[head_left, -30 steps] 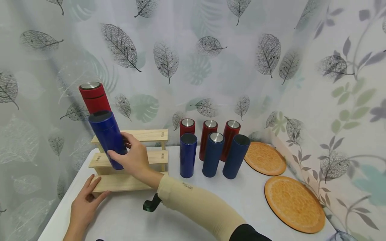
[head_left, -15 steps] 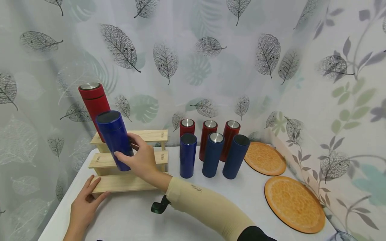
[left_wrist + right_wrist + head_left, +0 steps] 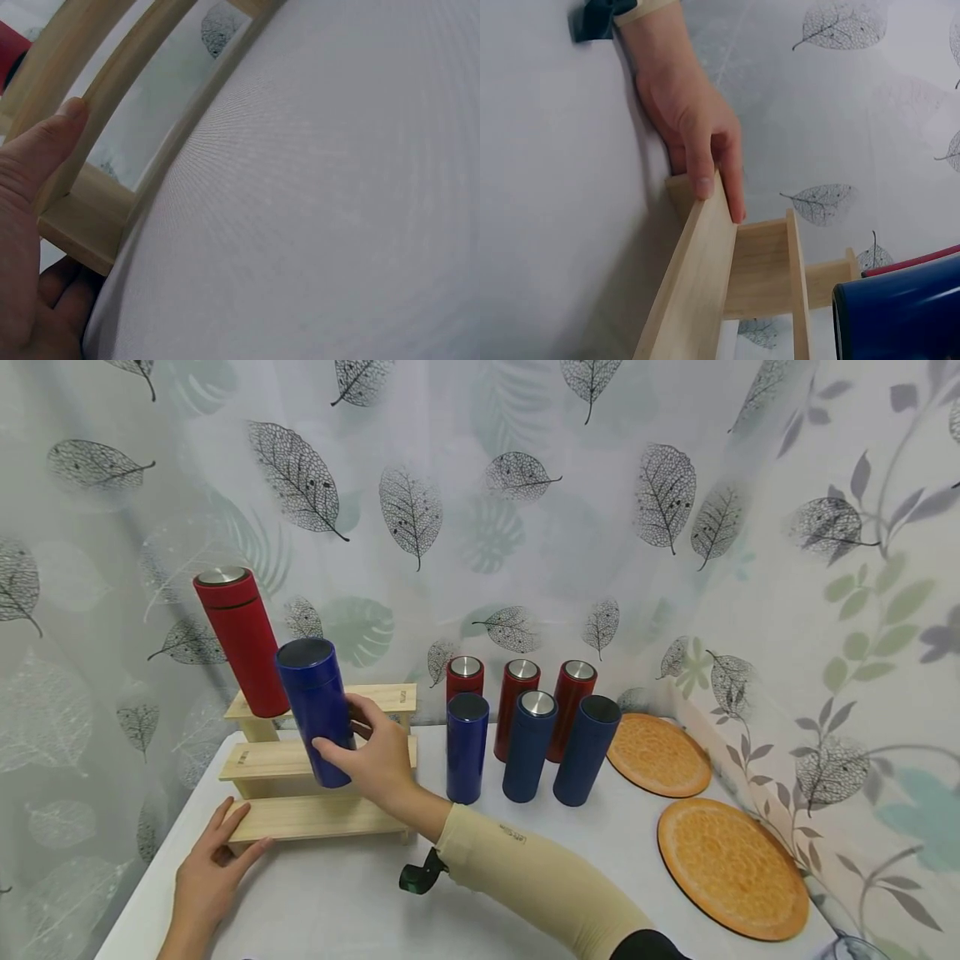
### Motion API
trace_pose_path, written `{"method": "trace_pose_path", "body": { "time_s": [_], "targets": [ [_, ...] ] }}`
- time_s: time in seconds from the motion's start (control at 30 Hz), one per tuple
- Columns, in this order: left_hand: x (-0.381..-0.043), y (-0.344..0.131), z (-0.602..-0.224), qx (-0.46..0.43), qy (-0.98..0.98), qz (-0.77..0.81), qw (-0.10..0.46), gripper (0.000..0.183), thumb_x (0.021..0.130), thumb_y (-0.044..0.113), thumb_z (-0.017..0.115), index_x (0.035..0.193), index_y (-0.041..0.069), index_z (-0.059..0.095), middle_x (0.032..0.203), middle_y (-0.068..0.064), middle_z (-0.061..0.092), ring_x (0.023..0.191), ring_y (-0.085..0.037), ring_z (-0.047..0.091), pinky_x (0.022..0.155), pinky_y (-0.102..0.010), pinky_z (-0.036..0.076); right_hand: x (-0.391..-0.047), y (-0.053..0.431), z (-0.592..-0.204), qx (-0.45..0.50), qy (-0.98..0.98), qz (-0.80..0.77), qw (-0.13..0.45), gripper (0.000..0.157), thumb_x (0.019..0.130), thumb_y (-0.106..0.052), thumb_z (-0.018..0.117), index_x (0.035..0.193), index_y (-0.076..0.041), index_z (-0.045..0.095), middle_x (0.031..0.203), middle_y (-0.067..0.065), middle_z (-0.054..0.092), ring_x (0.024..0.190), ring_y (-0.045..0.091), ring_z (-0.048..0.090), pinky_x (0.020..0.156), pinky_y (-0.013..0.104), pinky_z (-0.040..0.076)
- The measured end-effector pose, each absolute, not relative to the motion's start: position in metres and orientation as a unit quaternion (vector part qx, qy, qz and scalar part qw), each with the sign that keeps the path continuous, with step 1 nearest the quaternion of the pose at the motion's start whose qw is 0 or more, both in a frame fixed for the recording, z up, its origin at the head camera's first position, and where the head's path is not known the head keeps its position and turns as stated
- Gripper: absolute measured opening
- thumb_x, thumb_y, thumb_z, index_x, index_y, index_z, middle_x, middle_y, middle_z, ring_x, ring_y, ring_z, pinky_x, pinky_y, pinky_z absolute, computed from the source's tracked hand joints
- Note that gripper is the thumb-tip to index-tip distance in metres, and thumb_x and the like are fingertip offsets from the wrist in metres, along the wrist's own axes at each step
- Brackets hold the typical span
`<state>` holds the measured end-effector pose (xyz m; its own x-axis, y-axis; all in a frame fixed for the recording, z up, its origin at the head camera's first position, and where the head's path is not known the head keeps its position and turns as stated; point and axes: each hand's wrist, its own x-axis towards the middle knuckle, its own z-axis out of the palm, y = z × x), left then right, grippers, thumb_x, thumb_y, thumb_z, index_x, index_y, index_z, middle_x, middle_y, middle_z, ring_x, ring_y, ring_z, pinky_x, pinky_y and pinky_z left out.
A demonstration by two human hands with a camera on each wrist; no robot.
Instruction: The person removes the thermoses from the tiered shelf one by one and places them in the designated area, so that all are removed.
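My right hand [image 3: 381,757] grips a blue thermos flask [image 3: 315,710] with a dark lid, above the middle tier of a three-tier wooden display shelf [image 3: 315,818]. In the right wrist view that blue thermos flask [image 3: 900,315] enters at the lower right. On the shelf's top tier, at the left end, stands a red thermos flask [image 3: 240,639] with a silver lid. My left hand [image 3: 210,877] holds the left end of the bottom tier. Its thumb lies along the front edge of the wooden shelf [image 3: 86,225] in the left wrist view, with fingers round the end.
Right of the shelf stand more blue flasks [image 3: 530,747] in front, with red flasks [image 3: 572,710] behind them. Two round tan mats [image 3: 731,868] lie on the white table [image 3: 480,902] at the right. A leaf-patterned curtain [image 3: 465,510] hangs behind everything.
My right hand has moved the blue thermos flask to the right, uncovering more of the red flask and the shelf's left part. My left hand stays at the shelf's end.
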<state>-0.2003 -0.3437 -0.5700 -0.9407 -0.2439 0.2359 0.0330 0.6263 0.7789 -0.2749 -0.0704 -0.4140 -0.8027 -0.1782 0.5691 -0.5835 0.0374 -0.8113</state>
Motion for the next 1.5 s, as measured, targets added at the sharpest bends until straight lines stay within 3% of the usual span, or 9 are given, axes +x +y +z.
{"method": "trace_pose_path", "body": {
  "time_s": [0.7, 1.07, 1.5],
  "targets": [
    [-0.197, -0.341, -0.569, 0.068, -0.888, -0.423, 0.165, 0.079, 0.098, 0.037, 0.085, 0.163, 0.007, 0.049, 0.177, -0.014, 0.025, 0.153, -0.049, 0.036, 0.096, 0.008, 0.022, -0.279, -0.033, -0.426, 0.231, -0.718, 0.639, 0.149, 0.062, 0.093, -0.014, 0.089, 0.149, -0.011, 0.062, 0.142, -0.001, 0.068, 0.127, 0.011, 0.067, 0.108, 0.029, 0.054],
    [-0.199, -0.34, -0.568, 0.065, -0.89, -0.422, 0.162, 0.08, 0.098, 0.033, 0.085, 0.164, 0.006, 0.048, 0.178, -0.014, 0.023, 0.153, -0.05, 0.036, 0.098, 0.007, 0.021, -0.273, -0.015, -0.425, 0.234, -0.716, 0.638, 0.159, 0.065, 0.093, -0.016, 0.089, 0.15, -0.005, 0.06, 0.145, 0.008, 0.068, 0.128, 0.021, 0.069, 0.109, 0.036, 0.055],
    [-0.197, -0.339, -0.569, 0.066, -0.885, -0.432, 0.164, 0.079, 0.1, 0.035, 0.083, 0.164, 0.006, 0.048, 0.178, -0.014, 0.023, 0.155, -0.048, 0.033, 0.097, 0.007, 0.022, -0.265, 0.005, -0.426, 0.23, -0.715, 0.637, 0.173, 0.063, 0.091, -0.013, 0.09, 0.148, -0.007, 0.063, 0.143, 0.006, 0.069, 0.129, 0.019, 0.068, 0.108, 0.035, 0.055]
  ]
}}
